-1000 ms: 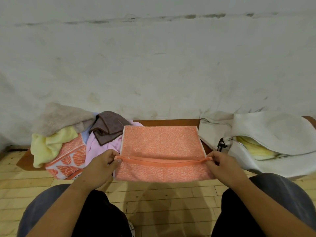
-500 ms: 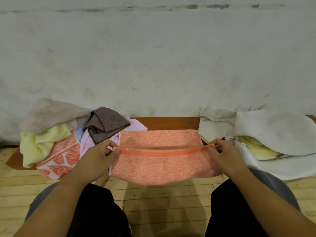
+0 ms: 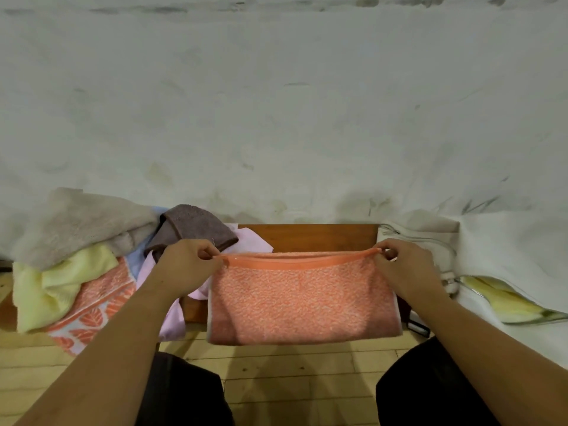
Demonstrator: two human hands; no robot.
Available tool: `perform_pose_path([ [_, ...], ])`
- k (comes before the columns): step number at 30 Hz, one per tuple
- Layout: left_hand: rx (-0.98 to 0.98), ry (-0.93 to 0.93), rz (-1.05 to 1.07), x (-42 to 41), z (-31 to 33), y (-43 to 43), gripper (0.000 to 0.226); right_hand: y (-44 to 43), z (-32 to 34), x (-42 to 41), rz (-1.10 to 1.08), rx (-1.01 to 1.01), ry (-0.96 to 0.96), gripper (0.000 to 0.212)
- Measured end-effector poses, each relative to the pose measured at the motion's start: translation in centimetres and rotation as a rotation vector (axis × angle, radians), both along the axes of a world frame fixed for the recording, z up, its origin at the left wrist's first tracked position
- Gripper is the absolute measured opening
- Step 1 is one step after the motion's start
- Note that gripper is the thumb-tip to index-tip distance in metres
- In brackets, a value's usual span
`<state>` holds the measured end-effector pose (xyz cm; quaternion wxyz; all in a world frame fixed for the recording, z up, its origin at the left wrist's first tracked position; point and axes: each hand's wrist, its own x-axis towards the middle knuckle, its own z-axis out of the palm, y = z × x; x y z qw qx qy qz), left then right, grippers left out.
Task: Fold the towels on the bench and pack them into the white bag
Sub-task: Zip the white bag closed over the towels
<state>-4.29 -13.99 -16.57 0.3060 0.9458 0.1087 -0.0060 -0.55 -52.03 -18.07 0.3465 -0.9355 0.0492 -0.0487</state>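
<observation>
An orange towel (image 3: 302,299) lies folded over on the wooden bench (image 3: 307,236), its lower part hanging past the front edge. My left hand (image 3: 184,267) pinches its upper left corner and my right hand (image 3: 405,269) pinches the upper right corner, the orange border stretched between them. The white bag (image 3: 507,250) lies open on the right end of the bench, with a yellow towel (image 3: 504,301) inside its mouth.
A heap of unfolded towels sits on the left: beige (image 3: 80,222), pale yellow (image 3: 52,284), brown (image 3: 190,229), pink (image 3: 172,312) and an orange leaf-patterned one (image 3: 95,315). A white wall rises behind the bench. My knees and wooden floor (image 3: 295,373) fill the foreground.
Both hands have carried the towel's near edge up and away toward the wall, folding it over itself. The folded towel now hangs a little past the bench front.
</observation>
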Motion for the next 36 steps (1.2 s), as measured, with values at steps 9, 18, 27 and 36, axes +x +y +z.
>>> perform_pose_path([
  [9, -0.085, 0.0, 0.115, 2.5, -2.9, -0.3, 0.004, 0.6, -3.1, 2.4, -0.076, 0.019, 0.015, 0.012],
  [18, -0.091, 0.077, 0.299, 4.3, -5.1, -1.5, 0.023, 0.8, -4.3, 3.4, -0.169, 0.063, 0.043, 0.014],
  [27, 0.002, 0.033, 0.334, 4.5, -5.6, -1.8, 0.017, 1.6, -5.0, 3.8, -0.168, -0.017, 0.045, 0.012],
  [36, 0.027, -0.119, 0.333, 4.2, -4.8, -2.4, 0.016, 1.4, -5.1, 4.0, -0.187, 0.059, -0.015, 0.011],
])
